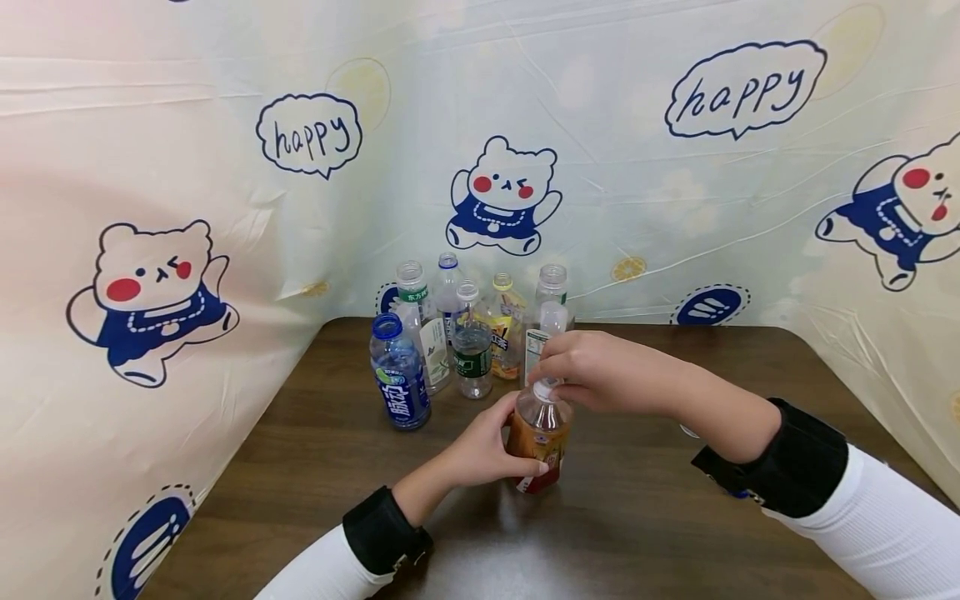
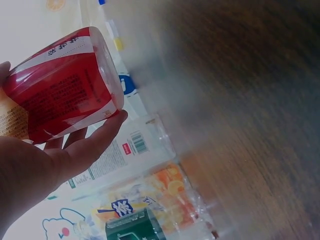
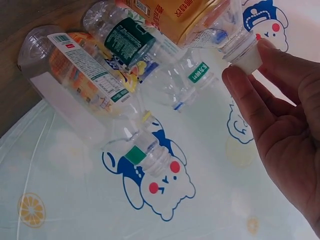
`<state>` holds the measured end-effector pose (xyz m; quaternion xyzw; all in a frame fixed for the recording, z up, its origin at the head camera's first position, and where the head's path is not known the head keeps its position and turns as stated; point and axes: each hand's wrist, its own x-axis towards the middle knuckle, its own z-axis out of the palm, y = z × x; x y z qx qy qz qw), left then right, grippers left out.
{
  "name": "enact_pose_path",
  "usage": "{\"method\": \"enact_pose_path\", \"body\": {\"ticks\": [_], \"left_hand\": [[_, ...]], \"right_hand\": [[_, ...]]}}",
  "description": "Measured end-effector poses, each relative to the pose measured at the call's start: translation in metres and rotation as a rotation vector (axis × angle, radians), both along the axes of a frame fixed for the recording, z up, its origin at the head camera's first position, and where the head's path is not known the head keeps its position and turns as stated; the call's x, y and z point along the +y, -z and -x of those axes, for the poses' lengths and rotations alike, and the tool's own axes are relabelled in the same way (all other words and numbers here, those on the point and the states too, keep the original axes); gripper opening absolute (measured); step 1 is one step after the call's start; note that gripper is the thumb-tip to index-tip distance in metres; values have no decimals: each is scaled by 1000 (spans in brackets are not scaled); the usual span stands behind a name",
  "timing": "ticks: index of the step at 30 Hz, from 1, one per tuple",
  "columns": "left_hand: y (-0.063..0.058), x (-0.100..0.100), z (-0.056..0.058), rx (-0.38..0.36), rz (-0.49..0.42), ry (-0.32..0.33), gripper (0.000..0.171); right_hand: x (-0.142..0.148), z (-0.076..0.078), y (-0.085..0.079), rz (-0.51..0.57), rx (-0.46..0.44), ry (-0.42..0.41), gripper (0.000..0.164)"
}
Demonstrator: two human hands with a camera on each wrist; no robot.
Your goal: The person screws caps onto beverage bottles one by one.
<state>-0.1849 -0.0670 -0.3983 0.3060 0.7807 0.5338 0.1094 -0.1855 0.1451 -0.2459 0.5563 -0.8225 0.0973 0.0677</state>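
My left hand point(image 1: 480, 446) grips a bottle point(image 1: 542, 433) with an orange and red label around its lower half, thumb across the front. In the left wrist view the red part of the label and the clear base show, with fingers wrapped beneath. At the bottle's mouth, my right hand point(image 1: 607, 371) pinches a white cap point(image 3: 248, 59) between thumb and fingers. The cap sits at the neck in the right wrist view. The bottle stands almost upright in front of the other bottles.
Behind stand several capless bottles: a blue one point(image 1: 401, 392) at the left, a green-labelled one point(image 1: 472, 362), a yellow-labelled one point(image 1: 507, 333) and a clear one point(image 1: 553, 287) partly hidden by the right hand. A patterned cloth point(image 1: 615, 192) hangs behind the brown table point(image 1: 322, 467).
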Motion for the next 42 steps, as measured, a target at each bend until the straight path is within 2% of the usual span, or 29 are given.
{"method": "enact_pose_path", "body": {"ticks": [8, 18, 23, 30, 34, 42], "left_hand": [[1, -1, 0, 2, -2, -14, 76], [-1, -6, -2, 18, -13, -69, 80], [-2, -8, -2, 33, -5, -86, 81], [-3, -9, -4, 13, -6, -102, 80], [-1, -11, -3, 8, -12, -103, 79], [0, -12, -4, 9, -20, -108, 78]], "right_hand": [[3, 0, 1, 51, -33, -6, 24], [14, 11, 16, 181, -76, 63, 32], [21, 21, 34, 282, -156, 120, 34], [31, 32, 73, 418, -400, 236, 31], [34, 33, 97, 506, -499, 288, 30], [32, 29, 125, 643, -593, 359, 29]]}}
